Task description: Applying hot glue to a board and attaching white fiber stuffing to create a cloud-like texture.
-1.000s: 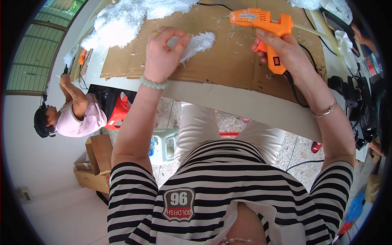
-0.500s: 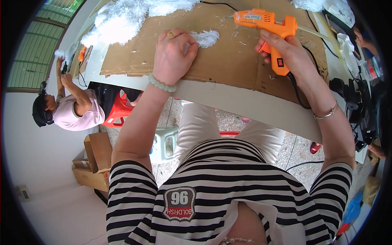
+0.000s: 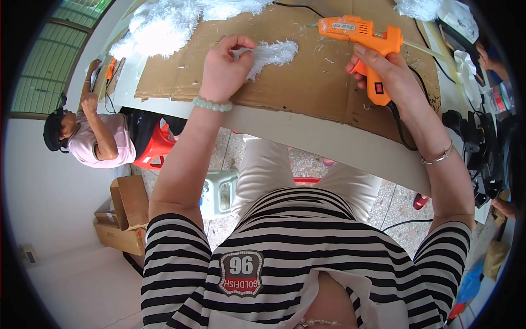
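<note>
My left hand [image 3: 226, 67] is above the cardboard sheet [image 3: 323, 93], thumb and fingers closed on one end of a small white fluffy strip [image 3: 275, 52]. The strip's free end lies to the right of the fingers, on the cardboard. Wrapped round the handle of an orange hot glue gun [image 3: 359, 30] is my right hand [image 3: 386, 71], with fingers near the trigger. The gun's nozzle points left, above the strip's far right side. A pale glue stick [image 3: 430, 50] sticks out behind it, and a black cord hangs from its handle.
White fluffy material [image 3: 164, 27] is heaped at the far left, with another tuft [image 3: 417, 7] at the far right. Black devices and cables [image 3: 474, 137] crowd the right side. At the left a person [image 3: 101, 134] sits on a red stool [image 3: 153, 148]. Thin glue strands dot the cardboard.
My left hand has shifted slightly left and turned, so more of the white strip shows. The glue gun in my right hand has moved a little right and nearer to me.
</note>
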The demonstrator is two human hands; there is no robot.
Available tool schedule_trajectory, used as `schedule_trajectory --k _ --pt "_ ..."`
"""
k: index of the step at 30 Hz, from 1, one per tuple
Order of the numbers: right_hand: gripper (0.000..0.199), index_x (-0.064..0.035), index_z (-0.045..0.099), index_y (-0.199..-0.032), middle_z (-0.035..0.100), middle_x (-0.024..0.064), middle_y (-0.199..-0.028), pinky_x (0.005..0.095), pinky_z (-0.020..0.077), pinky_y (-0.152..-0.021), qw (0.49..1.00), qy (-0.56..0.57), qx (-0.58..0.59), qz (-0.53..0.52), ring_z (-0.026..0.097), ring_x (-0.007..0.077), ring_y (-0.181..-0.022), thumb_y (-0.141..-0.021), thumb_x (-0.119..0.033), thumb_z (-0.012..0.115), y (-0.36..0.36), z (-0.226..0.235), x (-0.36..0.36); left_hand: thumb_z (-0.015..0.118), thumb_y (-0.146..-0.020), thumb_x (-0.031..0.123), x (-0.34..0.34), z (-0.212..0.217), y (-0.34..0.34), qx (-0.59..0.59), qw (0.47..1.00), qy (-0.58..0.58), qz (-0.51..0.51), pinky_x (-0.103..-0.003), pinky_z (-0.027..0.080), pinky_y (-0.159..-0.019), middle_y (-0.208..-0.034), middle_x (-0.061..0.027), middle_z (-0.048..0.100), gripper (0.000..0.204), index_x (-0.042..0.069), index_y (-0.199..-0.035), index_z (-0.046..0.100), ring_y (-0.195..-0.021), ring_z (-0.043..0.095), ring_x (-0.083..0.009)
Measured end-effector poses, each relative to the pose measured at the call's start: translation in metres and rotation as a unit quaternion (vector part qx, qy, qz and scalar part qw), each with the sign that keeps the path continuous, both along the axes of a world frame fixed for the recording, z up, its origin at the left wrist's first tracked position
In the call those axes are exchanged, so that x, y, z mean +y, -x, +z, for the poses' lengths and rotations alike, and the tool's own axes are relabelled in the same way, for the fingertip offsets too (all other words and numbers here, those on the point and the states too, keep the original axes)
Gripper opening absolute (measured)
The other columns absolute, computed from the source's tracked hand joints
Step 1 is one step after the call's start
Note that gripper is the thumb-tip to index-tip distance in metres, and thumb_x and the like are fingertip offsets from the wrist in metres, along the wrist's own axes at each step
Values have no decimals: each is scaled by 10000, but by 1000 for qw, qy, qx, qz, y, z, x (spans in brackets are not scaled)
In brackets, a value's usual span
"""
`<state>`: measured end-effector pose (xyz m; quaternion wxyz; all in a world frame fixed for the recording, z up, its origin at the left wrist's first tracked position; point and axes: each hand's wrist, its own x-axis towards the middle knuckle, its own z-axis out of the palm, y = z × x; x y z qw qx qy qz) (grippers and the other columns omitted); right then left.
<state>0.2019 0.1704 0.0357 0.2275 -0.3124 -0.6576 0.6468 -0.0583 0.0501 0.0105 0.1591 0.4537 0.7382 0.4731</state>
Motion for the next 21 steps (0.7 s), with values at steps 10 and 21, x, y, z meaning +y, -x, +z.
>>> schedule_trajectory --k 10,21 --pt "293 -58 600 -917 626 31 -812 221 480 -619 1000 0 9 1 553 70 -682 -901 -347 561 -1 -1 1 736 -678 225 -25 7 -27 505 849 -91 -124 -463 353 -925 -1050 -70 602 289 103 -936 688 -1068 482 -306" --pt "286 -59 599 -921 625 32 -811 217 479 -614 1000 9 -13 9 553 70 -679 -903 -342 560 -2 -1 2 715 -713 314 -19 7 -20 511 850 -68 -109 -481 346 -936 -1139 -84 591 343 87 -969 682 -1118 464 -334"
